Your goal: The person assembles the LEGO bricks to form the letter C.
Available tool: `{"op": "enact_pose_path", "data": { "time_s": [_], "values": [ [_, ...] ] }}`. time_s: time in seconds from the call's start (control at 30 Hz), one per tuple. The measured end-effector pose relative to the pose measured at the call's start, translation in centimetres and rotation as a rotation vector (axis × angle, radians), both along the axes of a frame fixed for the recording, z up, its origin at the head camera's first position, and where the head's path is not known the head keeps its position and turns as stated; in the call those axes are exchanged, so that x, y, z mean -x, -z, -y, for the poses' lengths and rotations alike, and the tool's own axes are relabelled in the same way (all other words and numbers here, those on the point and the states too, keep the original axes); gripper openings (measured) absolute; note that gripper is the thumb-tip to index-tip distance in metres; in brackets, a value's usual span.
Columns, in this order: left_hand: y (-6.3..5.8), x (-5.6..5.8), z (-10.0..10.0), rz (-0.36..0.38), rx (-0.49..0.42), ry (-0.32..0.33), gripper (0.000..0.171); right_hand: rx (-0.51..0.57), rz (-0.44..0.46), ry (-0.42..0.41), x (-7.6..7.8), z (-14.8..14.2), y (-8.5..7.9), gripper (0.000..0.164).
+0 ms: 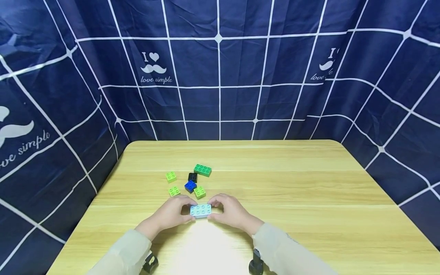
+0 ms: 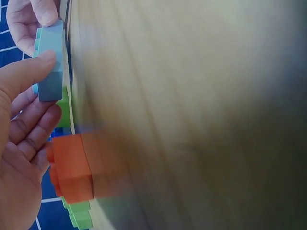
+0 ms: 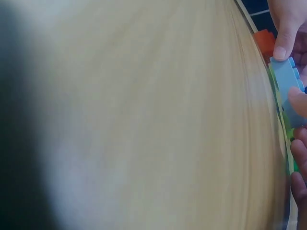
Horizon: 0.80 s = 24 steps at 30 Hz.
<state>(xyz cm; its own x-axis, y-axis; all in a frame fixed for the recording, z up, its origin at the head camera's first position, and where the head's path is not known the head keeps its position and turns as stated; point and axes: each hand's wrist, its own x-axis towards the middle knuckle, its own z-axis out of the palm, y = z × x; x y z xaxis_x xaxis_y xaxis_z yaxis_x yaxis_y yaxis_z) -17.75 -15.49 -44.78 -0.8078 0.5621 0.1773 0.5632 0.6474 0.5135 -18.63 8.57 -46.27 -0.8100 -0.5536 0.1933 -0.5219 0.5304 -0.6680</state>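
Note:
A light blue building brick with two rows of studs lies between my two hands, studs up. My left hand pinches its left end, the thumb on the near long side. At the other end my right hand grips it the same way, its thumb on the near side in the right wrist view. An orange brick stands beside my left palm; in the head view that hand hides it. Just beyond the fingers sits a lime green brick, and another lime brick is near the left knuckles.
Further back on the wooden table are a blue brick, a black brick, a third lime brick and a longer green brick. A dark blue curtain with white lines surrounds the back and sides.

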Motion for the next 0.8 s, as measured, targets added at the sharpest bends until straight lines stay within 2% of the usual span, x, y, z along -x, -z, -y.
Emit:
{"op": "enact_pose_path", "data": {
  "time_s": [0.27,0.5,0.8],
  "values": [
    [-0.3,0.4,-1.7,-0.021,0.015,0.029,0.036,0.018,0.022,0.010,0.0,-2.0,-0.3,0.037],
    [-0.9,0.8,-3.9,0.011,0.015,0.073,0.034,0.055,0.062,0.047,-0.5,-4.2,-0.5,0.034],
    [-1.1,1.3,-6.8,-0.004,0.066,0.115,0.037,0.072,0.032,0.073,-0.9,-7.4,0.0,0.034]
  ]
}}
